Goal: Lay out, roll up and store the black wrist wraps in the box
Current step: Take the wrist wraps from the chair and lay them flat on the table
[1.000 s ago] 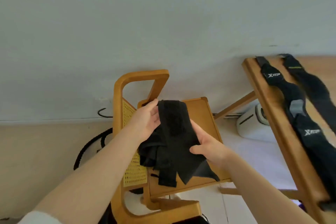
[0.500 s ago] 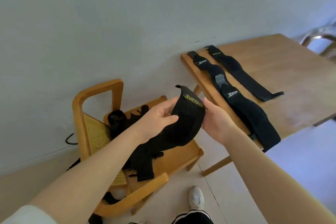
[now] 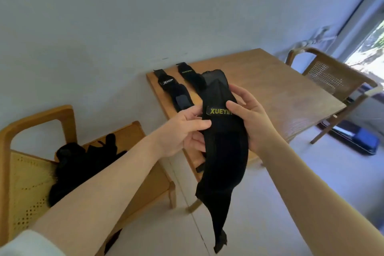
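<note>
I hold a long black wrist wrap [image 3: 224,151] with a yellow label upright in the air between chair and table. My left hand [image 3: 185,133] pinches its left edge and my right hand [image 3: 247,118] grips its right side by the label. The wrap's lower end hangs loose toward the floor. Two more black wraps lie flat on the wooden table [image 3: 270,93]: one with a white logo [image 3: 174,91] and one [image 3: 190,76] partly hidden behind the held wrap. A heap of black wraps [image 3: 83,162] sits on the chair seat. No box is in view.
A wooden cane-backed chair [image 3: 25,172] stands at the left against the wall. A second cane chair [image 3: 332,81] stands at the table's far right. A dark flat object [image 3: 353,139] lies on the floor under the table, near a bright window at the right.
I have carried the wrap from over the chair to the right, toward the table, and it now hangs lengthwise. The view has turned right, showing more of the table.
</note>
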`<state>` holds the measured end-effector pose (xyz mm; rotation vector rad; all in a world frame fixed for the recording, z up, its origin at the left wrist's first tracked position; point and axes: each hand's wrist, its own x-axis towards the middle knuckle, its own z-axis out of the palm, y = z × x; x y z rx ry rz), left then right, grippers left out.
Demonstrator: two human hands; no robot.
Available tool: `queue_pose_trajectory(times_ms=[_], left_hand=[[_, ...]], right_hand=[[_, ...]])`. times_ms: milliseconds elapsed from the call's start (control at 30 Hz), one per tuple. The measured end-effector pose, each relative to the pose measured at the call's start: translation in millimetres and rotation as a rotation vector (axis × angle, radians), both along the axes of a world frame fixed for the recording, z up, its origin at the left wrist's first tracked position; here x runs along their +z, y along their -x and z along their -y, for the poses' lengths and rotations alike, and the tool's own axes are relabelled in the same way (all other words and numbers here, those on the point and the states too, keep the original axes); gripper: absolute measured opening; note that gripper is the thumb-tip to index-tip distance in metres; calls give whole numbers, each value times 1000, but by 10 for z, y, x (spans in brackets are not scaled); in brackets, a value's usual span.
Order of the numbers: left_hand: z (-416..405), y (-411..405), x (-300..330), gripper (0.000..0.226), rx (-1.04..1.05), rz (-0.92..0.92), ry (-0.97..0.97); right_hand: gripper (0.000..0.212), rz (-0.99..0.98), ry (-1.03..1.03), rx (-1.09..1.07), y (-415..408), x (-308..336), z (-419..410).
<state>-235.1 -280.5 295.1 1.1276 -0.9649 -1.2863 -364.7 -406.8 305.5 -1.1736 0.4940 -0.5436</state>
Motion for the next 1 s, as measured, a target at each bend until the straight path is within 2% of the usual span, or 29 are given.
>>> queue_pose_trajectory(times_ms=[200,333,467,700,800,933,1000], left_hand=[[965,647,56,36,-91,-164,-16],[1391,830,-74,37,1,-58,-110],[1675,724,-255,44,85,16,-217],[2123,257,-533,27,310,108,-288],[2308,-117,-650,28,390,212,-335],[2420,-597,-826,27,403,469,-415],[2446,-847,-957,38,369,605,-483]], right_hand=[[37,16,54,-58,727,175,866],[39,-110,102,-109,877,75,1274],[41,-262,245,-95,785,-108,1566],[28,-437,416,-17,59,-325,2132],[20,-492,428,59,-418,-453,2378],[7,-555,348,165,-1054,-648,2617],[7,-617,297,217,-1320,-811,2721]])
